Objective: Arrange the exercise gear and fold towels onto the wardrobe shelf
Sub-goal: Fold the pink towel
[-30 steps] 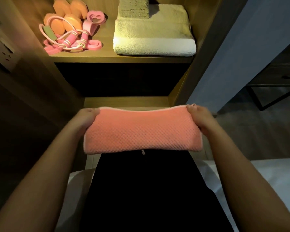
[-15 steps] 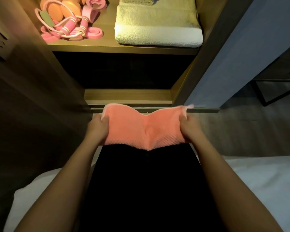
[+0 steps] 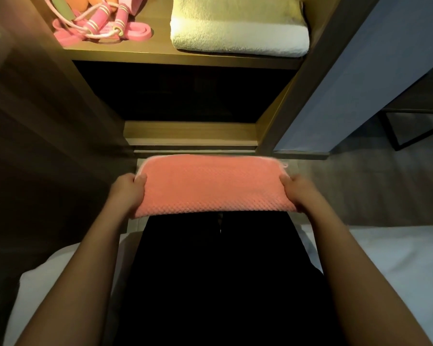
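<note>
The pink towel (image 3: 214,186) was stretched flat between the two hands, in front of the person's dark clothing (image 3: 218,283) and below the wardrobe's bottom ledge (image 3: 190,137). It was well apart from the lit shelf (image 3: 185,52) above. The left hand (image 3: 128,193) gripped its left short end and the right hand (image 3: 301,193) gripped its right short end. Both had their fingers curled round the edge, so the cloth spanned the gap between them. How the fingers lay beneath the towel could not be seen.

The pink towel was folded into a long rectangle with rounded far corners. Its surface had a fine waffle-like dimpling, and a paler trim ran along the far edge. A small tag or loop stuck out at the far right corner.

On the wooden shelf, a thick cream towel (image 3: 239,33) of looped terry lay folded at the right, with a white band along its near edge. To its left lay a rope (image 3: 103,23) with pink, ridged handles and a pale cord. It was tangled over a flat pink band (image 3: 138,33).

A white bed (image 3: 385,258) lay at either side of the person. To the right of the wardrobe stood a smooth blue-grey panel (image 3: 373,71).
</note>
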